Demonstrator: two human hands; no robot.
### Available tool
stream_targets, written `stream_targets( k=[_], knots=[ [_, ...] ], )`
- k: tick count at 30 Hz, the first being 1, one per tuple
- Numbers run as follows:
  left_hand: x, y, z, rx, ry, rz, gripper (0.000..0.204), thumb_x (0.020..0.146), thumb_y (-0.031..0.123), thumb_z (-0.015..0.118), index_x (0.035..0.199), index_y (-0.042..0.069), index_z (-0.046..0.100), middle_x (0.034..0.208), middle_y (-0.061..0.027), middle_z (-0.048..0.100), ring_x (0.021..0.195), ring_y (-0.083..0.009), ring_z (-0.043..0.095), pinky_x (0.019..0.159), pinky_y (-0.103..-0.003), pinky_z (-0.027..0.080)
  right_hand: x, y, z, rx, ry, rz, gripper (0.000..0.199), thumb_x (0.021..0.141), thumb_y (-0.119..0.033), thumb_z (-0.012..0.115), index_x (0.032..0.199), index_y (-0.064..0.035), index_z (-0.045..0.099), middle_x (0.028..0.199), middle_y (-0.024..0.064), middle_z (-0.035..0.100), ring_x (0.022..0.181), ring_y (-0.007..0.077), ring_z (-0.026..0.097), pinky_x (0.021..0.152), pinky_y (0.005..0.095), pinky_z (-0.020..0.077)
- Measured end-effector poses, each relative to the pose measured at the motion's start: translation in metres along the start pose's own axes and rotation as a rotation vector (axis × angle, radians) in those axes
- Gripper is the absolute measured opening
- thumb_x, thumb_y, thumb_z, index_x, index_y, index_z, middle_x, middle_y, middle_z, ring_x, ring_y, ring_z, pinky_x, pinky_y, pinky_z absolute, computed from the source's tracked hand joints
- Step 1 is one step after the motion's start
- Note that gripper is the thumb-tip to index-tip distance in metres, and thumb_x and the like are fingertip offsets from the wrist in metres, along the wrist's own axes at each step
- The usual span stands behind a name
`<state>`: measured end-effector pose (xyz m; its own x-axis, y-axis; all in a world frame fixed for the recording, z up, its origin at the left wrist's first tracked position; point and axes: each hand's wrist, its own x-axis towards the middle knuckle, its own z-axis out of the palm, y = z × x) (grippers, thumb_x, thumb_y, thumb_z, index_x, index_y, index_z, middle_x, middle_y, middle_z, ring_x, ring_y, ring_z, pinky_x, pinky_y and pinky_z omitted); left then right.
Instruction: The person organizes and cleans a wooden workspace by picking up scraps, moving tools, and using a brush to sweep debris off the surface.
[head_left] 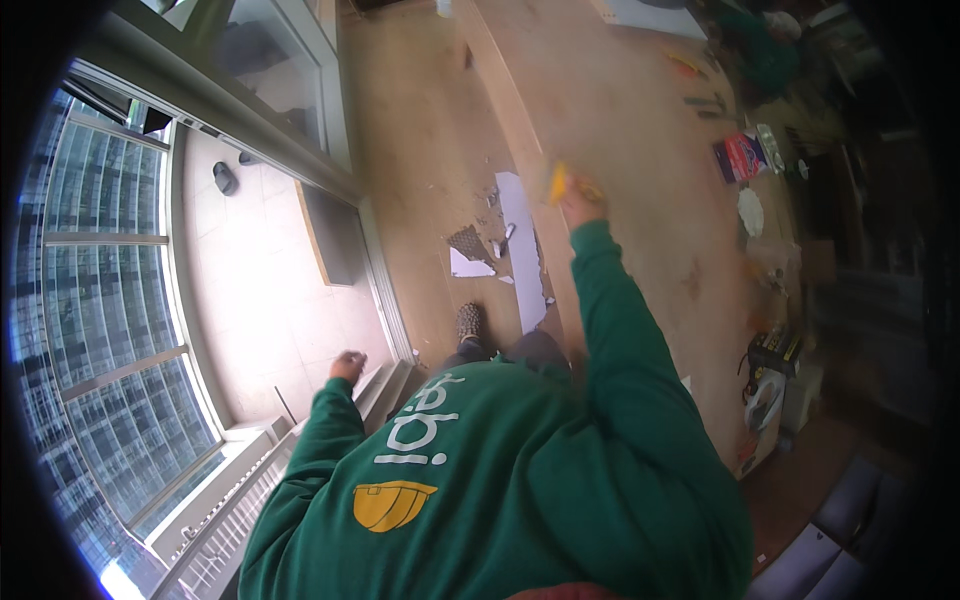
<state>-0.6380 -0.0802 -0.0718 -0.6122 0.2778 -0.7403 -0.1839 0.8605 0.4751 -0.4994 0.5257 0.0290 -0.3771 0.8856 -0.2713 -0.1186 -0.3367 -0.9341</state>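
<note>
My right hand [583,207] is closed around a yellow hand tool [558,184] over the near-left edge of a long wooden table [625,130]. Motion smears the tool, so its exact kind does not show. Low on the left, beside the sliding door track, my left hand [347,367] hangs away from the table. Its fingers are loosely bent and a little apart, and I see nothing in them. On the floor left of the table lie a long white strip [520,240] and a broken white piece [470,264], with small scraps around them.
A red and blue package [742,157], hand tools [705,103] and a black and yellow boxy item [775,350] line the table's right side. Another person in green [765,50] is at upper right. Dark slippers [224,178] and a panel [330,235] are on the balcony.
</note>
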Motion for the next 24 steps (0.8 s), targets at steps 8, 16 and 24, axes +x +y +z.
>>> stream_targets(
  k=[8, 16, 24],
  knots=[
    [-0.036, -0.067, 0.002, 0.217, -0.132, -0.271, 0.041, 0.080, 0.045, 0.062, 0.095, 0.007, 0.067, 0.080, -0.0106, 0.070, 0.078, -0.0224, 0.067, 0.074, -0.036, 0.052, -0.011, -0.026, -0.169, -0.843, 0.676, -0.139, 0.021, 0.089, -0.016, 0.061, 0.098, 0.0028, 0.059, 0.094, 0.0160, 0.065, 0.087, 0.0275, 0.061, 0.080, 0.0339, 0.0490],
    [0.130, 0.086, -0.078, 0.403, -0.121, 0.122, 0.036, 0.083, 0.039, 0.060, 0.095, 0.006, 0.066, 0.081, -0.0102, 0.068, 0.076, -0.0202, 0.066, 0.070, -0.035, 0.052, 0.018, -0.025, -0.140, -1.254, 0.776, 0.325, 0.032, 0.085, -0.032, 0.064, 0.096, -0.0013, 0.061, 0.088, 0.0202, 0.066, 0.086, 0.0351, 0.064, 0.077, 0.0406, 0.0511],
    [0.310, 0.370, -0.199, 1.122, -0.046, 0.959, 0.030, 0.087, 0.033, 0.058, 0.095, 0.005, 0.064, 0.081, -0.0097, 0.067, 0.074, -0.0180, 0.065, 0.065, -0.034, 0.052, 0.162, 0.001, 0.003, -1.337, 0.577, 0.355, 0.026, 0.083, -0.025, 0.058, 0.101, -0.0071, 0.060, 0.097, 0.0190, 0.065, 0.092, 0.0357, 0.062, 0.080, 0.0432, 0.0491]
  ],
)
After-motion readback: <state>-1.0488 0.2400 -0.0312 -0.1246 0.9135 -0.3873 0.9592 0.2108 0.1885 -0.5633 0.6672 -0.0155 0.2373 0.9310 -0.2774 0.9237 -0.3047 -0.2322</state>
